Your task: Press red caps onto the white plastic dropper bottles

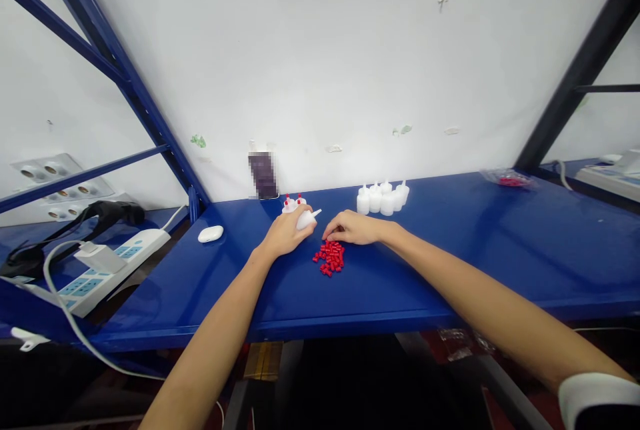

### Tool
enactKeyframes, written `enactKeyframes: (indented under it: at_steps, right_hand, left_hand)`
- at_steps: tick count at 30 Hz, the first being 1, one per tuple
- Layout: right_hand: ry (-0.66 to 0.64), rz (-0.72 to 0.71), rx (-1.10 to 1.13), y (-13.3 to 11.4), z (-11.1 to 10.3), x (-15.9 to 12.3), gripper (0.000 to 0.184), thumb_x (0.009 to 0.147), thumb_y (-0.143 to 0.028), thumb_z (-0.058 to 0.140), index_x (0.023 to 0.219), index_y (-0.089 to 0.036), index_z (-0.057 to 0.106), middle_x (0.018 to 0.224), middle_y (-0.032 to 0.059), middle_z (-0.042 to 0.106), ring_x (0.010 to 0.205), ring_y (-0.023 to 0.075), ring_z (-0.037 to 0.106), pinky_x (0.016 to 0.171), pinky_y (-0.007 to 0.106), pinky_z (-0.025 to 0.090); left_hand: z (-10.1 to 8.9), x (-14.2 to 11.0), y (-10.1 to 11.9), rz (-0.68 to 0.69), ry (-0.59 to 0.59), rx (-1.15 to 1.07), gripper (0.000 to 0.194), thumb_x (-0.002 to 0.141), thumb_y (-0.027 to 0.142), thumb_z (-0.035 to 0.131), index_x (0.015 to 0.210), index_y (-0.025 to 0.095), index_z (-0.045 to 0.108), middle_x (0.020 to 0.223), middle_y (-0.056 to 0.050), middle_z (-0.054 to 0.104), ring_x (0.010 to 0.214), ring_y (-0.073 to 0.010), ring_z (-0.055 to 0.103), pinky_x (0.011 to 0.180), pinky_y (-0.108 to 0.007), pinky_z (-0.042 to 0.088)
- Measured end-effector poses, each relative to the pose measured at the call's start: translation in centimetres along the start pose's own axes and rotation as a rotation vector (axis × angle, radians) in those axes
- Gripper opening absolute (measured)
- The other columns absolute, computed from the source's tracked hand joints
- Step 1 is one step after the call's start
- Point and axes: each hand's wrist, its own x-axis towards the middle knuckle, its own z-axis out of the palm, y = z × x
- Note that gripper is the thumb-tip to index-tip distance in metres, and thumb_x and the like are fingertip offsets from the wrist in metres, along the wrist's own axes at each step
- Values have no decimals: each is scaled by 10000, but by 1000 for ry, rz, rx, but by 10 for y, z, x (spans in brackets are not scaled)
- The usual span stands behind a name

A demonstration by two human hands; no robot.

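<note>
My left hand [289, 230] is closed around a white squeeze bottle [306, 219], tilted so that its thin bare nozzle points to the right. The fingers of my right hand [354, 227] are pinched at the far edge of a loose pile of small red caps [331, 258], with a red cap at the fingertips, partly hidden. Just behind my left hand stand a few white bottles with red caps on their tips [287, 203], partly covered by the hand. To the right, several white bottles with bare nozzles [382, 199] stand upright in a group.
A phone [263, 175] leans on the wall behind the blue table [400, 297]. A white earbud case [211, 234] lies at the left. Power strips [117, 260] with a cable are beyond the left edge. A clear bag with red contents [511, 180] lies at the back right.
</note>
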Motion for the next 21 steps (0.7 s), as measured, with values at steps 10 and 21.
enactKeyframes:
  at_steps: [10,21]
  right_hand:
    - [37,-28,-118,10,4,3,259,829,-72,598,1022,-153,750,760,23,651,652,128,562,669,242,435]
    - [575,95,453,16,8,14,66,703,-158,669,766,-162,648,650,-20,617,620,126,570,647,270,465]
  left_hand:
    - [1,2,-1,20,-35,15,392,919,485,481,1206,234,569,1053,-62,692,856,-240,644,752,-314,460]
    - [-4,2,9,79,78,34,393,923,481,498,1211,227,584,1185,-62,671,976,-248,622,937,-366,438]
